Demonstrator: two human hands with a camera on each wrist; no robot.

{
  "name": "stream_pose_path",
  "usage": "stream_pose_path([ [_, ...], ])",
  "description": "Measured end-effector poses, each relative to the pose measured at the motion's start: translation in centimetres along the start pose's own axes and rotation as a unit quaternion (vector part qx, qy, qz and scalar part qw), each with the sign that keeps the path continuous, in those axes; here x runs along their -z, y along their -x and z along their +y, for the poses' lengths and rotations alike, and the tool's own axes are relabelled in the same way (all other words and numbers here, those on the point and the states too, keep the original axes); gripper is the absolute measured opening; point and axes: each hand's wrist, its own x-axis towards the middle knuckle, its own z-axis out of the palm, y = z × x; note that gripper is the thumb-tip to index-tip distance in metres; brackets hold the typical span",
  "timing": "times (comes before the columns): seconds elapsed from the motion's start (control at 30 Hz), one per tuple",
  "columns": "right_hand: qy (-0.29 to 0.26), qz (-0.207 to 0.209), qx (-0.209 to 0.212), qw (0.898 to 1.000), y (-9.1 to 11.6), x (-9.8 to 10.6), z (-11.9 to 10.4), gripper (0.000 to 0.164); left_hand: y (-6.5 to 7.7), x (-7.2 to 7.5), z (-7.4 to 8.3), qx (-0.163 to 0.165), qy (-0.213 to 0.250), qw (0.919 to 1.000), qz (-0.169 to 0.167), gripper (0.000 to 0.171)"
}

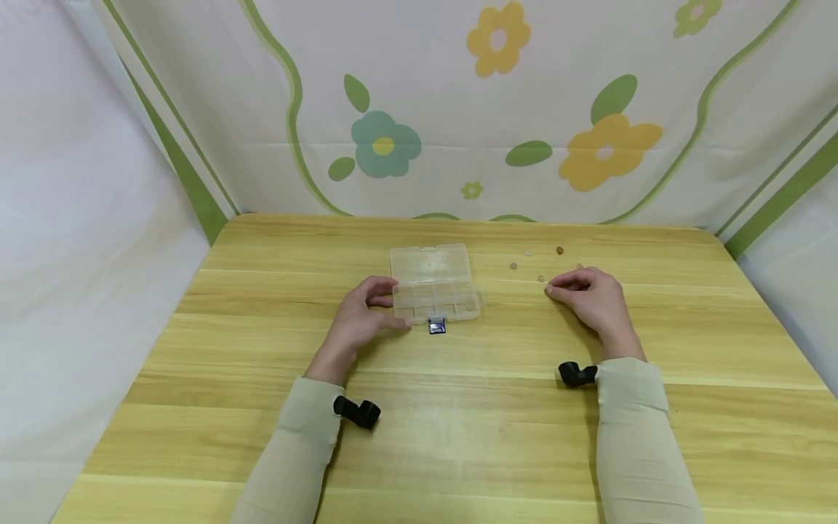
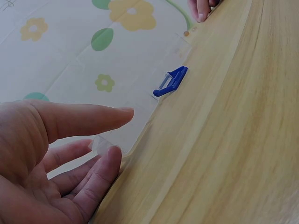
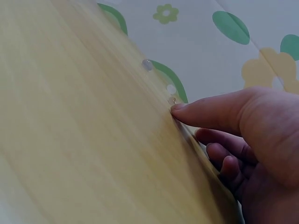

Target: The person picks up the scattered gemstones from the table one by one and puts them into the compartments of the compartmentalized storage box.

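Note:
A clear plastic compartment box [image 1: 430, 264] stands with its lid raised at the back and a blue latch [image 1: 436, 326] hanging at the front. My left hand [image 1: 360, 313] grips its left end, thumb at the front corner and fingers at the side; the left wrist view shows the fingertips around the clear corner. Over to the right, my right hand [image 1: 589, 295] is low at the tabletop with thumb and forefinger brought together. A small ring-like piece [image 1: 540, 279] lies just beyond those fingertips. I cannot tell whether anything is pinched between them.
Several tiny pieces lie behind the right hand, among them a greyish disc [image 1: 513, 266], a whitish bit [image 1: 528, 254] and a brown bead [image 1: 559, 250]. A tan piece [image 1: 579, 266] sits close by its knuckles. Behind the wooden table [image 1: 458, 437] hangs a flowered cloth [image 1: 445, 87].

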Motion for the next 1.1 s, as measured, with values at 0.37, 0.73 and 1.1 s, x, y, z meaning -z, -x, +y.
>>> stream_pose_path([
  [0.37, -0.022, 0.014, -0.010, 1.000, 0.4, -0.5, -1.4, 0.039, 0.1, 0.0, 0.1, -0.003, -0.004, 1.0000, 0.000, 0.075],
  [0.73, -0.054, 0.032, 0.016, 0.998, 0.5, -2.2, -3.4, 0.034, 0.1, -0.1, 0.0, -0.001, -0.004, 1.0000, 0.004, 0.076],
  [1.1, -0.098, -0.018, 0.052, 0.994, 0.7, -5.4, -6.0, 0.026, 0.1, -0.1, -0.1, -0.003, -0.005, 1.0000, 0.003, 0.076],
])
